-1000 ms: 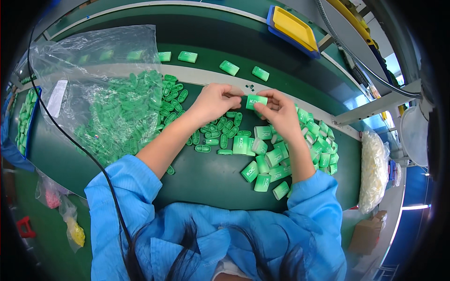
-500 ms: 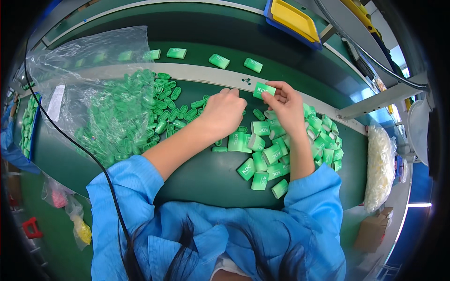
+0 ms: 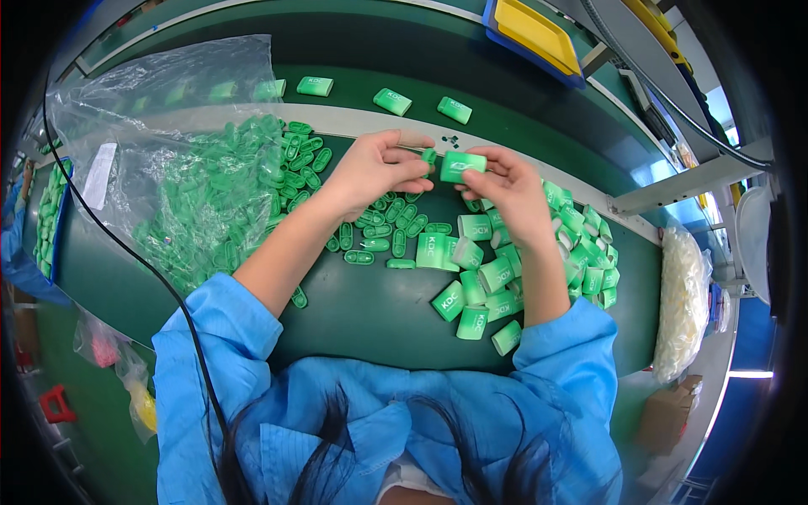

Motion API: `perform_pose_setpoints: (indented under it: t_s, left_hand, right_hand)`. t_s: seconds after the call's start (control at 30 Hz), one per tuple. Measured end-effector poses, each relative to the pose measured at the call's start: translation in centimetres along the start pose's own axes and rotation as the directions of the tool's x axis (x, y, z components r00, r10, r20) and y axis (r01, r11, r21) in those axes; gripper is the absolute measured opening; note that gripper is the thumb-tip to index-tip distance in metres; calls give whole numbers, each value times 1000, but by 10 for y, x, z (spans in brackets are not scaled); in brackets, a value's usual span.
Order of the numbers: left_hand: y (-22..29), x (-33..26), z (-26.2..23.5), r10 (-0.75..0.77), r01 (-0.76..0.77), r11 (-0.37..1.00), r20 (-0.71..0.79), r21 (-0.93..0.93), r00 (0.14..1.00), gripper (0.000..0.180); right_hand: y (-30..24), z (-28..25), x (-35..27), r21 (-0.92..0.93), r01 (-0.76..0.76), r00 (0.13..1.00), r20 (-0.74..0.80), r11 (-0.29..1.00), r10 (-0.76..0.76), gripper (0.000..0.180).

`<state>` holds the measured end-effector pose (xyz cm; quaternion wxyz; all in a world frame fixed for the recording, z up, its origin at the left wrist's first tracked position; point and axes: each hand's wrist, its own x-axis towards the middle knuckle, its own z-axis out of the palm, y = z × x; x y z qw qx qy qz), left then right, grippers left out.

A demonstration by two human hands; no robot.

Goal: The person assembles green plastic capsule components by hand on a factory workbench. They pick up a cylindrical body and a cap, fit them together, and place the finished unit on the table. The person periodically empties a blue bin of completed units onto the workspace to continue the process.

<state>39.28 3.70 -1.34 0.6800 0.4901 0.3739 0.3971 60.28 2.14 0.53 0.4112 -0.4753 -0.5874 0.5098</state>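
Note:
My right hand (image 3: 510, 192) pinches a flat green shell (image 3: 454, 167) with pale print, held up above the table. Facing its left end, my left hand (image 3: 376, 171) grips a small green oval plastic piece (image 3: 429, 157) between thumb and fingers; the two parts are very close, and I cannot tell whether they touch. Below and left of my hands lie loose oval pieces (image 3: 359, 257), with a larger heap (image 3: 236, 181) partly under a clear plastic bag (image 3: 181, 76). Around my right forearm spreads a pile of similar green-and-white shells (image 3: 497, 273).
Beyond a pale rail (image 3: 337, 116), several shells (image 3: 392, 102) stand in a row on a green surface. A yellow tray (image 3: 534, 35) sits in a blue one at the back right. A bag of whitish pieces (image 3: 680, 303) is at the right edge. A black cable (image 3: 135, 257) crosses the left side.
My left hand has risen from the oval pieces with one pinched in its fingers. My right hand has brought the shell slightly left, toward it.

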Motion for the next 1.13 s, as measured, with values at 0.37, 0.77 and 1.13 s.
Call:
perform_pose_setpoints:
  t_s: [0.37, 0.77, 1.13]
  left_hand:
    - [-17, -1, 13, 117, -123, 992, -121, -40, 986, 31]
    - [-6, -12, 21, 284, -243, 938, -144, 246, 948, 29]
    - [-4, -24, 39, 350, -175, 762, -168, 623, 921, 30]
  right_hand:
    - [6, 3, 0, 95, -81, 997, 5, 992, 80, 26]
    - [4, 6, -4, 96, 68, 998, -10, 993, -67, 27]
    - [7, 6, -5, 59, 62, 998, -30, 996, -60, 27]
